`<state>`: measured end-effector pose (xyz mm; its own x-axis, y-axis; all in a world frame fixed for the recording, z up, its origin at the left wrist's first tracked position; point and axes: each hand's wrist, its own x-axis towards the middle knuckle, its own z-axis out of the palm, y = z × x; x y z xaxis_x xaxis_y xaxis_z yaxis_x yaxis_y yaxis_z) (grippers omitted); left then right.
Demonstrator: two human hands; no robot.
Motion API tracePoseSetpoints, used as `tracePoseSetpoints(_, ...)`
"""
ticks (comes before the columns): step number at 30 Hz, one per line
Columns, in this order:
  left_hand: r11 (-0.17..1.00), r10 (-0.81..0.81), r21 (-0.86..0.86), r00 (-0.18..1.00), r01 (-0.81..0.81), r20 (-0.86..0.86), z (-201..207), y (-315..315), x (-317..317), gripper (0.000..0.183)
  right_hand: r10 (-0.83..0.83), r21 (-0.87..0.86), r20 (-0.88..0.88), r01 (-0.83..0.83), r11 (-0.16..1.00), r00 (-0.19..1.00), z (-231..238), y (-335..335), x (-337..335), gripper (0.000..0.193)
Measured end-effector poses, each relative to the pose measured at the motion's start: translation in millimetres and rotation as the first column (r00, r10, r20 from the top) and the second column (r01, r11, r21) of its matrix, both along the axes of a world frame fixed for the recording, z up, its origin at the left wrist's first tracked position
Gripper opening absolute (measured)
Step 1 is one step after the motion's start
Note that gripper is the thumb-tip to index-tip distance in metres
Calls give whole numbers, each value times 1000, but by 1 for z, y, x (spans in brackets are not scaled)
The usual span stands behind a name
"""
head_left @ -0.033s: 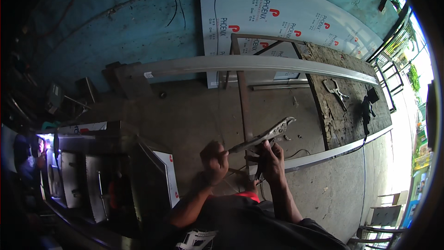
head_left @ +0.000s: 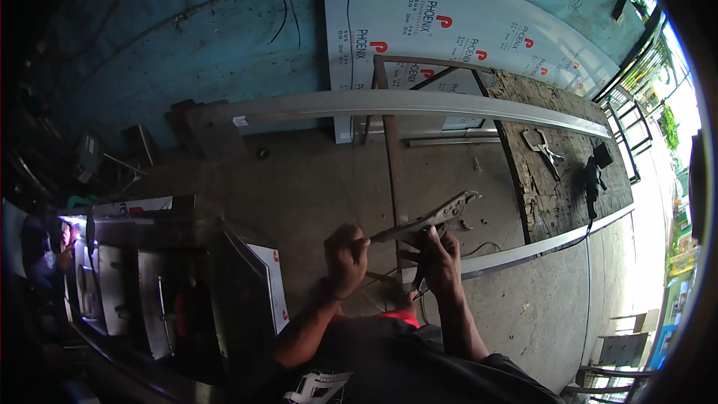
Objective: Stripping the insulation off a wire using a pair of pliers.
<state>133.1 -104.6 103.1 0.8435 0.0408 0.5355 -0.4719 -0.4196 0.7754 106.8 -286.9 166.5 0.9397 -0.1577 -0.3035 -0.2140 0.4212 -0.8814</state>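
Note:
A pair of locking pliers [head_left: 435, 217] with a long metal body is held level in front of me, its jaws pointing to the right. My right hand [head_left: 443, 260] is wrapped round its handles below the jaws. At the other end, my left hand [head_left: 345, 258] is closed, with thumb and fingertips pinching the tail end of the upper handle. Behind the pliers runs a rusty brown frame bar [head_left: 393, 172]. Another pair of locking pliers [head_left: 544, 151], C-shaped at the jaws, lies on the worn wooden board [head_left: 538, 198] to the right.
A long metal bar [head_left: 321, 105] spans the far side, and a second metal bar [head_left: 516, 254] lies along the near side. On the board rests a black tool [head_left: 594, 179] with a cable. A film-covered metal sheet [head_left: 479, 22] leans on the blue wall. A person [head_left: 48, 247] stands by bright light at left.
My left hand has turned slightly at the handle's tail end, and its fingers show more sharply. The pliers and my right hand have hardly moved.

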Motion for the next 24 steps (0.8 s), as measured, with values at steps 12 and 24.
tracePoseSetpoints(12, 929, -141, -318, 612, -191, -778, 9, -19, -14, 72, 21, -42, 103, -17, 999, 994, -22, -12, 3, 44)
tracePoseSetpoints(24, 946, -123, -292, 677, -142, -726, 3, -33, -32, 76, -79, 34, 129, 75, 997, 988, -11, -2, 0, 46)
